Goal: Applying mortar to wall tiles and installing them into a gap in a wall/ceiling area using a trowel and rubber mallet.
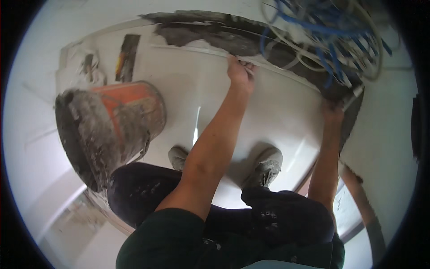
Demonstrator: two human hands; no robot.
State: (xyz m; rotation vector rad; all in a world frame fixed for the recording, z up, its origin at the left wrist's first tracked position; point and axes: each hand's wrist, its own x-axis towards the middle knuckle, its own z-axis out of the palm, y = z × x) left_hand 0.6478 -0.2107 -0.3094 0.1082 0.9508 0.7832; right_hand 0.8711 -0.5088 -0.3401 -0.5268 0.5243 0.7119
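Note:
A long pale strip (204, 50) runs along the foot of the wall, with rough dark grey mortar (201, 35) behind it. My left hand (241, 71) is closed at the strip's edge near its middle, the fingers curled and the thumb side against it. Farther right, my right hand (333, 111) is at the strip's corner end, its fingers curled in dark shadow. A light-coloured piece (353, 97) sticks out beside it; whether the hand holds that piece is blurred.
A mortar-smeared orange bucket (134, 105) lies on its side at left. Beyond it are a dark flat tool (128, 58) and a clear plastic bag (89, 67). Blue and white cables (331, 36) hang in a tangle above the right corner. My dusty shoes (264, 166) stand on the pale floor.

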